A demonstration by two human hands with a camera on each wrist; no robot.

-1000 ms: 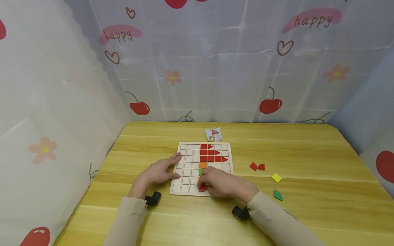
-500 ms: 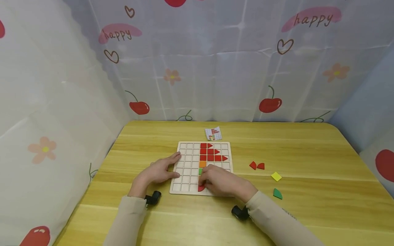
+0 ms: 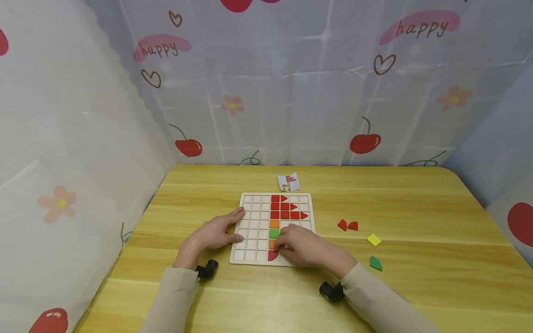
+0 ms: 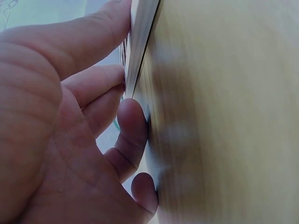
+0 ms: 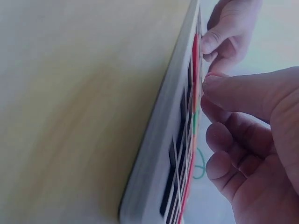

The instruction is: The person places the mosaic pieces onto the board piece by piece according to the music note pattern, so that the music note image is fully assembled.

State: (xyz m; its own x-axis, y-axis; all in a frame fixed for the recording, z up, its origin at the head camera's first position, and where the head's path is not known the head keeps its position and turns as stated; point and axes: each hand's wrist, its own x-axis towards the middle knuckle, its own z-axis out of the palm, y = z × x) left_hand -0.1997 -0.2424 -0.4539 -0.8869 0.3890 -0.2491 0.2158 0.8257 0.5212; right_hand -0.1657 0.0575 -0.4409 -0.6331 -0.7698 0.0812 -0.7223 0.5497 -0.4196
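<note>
A pale wooden grid board (image 3: 255, 263) lies on the table, with red squares and pointed red pieces in its upper rows. Below them, one column holds an orange square (image 3: 274, 224), a green square (image 3: 274, 234), another orange square (image 3: 272, 244) and a red quarter-round piece (image 3: 272, 255). My left hand (image 3: 216, 230) rests on the board's left edge, thumb and fingertips on the rim. Just right of the lower orange square and red quarter-round hovers my right hand (image 3: 306, 247). In the right wrist view its bent fingers (image 5: 218, 135) hold nothing visible. That hand hides several cells.
A small printed pattern card (image 3: 288, 181) lies behind the board. Loose on the right are two red quarter-round pieces (image 3: 353, 225), a yellow square (image 3: 374, 240) and a green quarter-round piece (image 3: 376, 263). A printed curtain (image 3: 291, 92) hangs behind the table.
My right hand has drawn slightly right, off the red quarter-round piece, which now lies in the bottom cell. The lower orange square has come into view. My left hand stays put.
</note>
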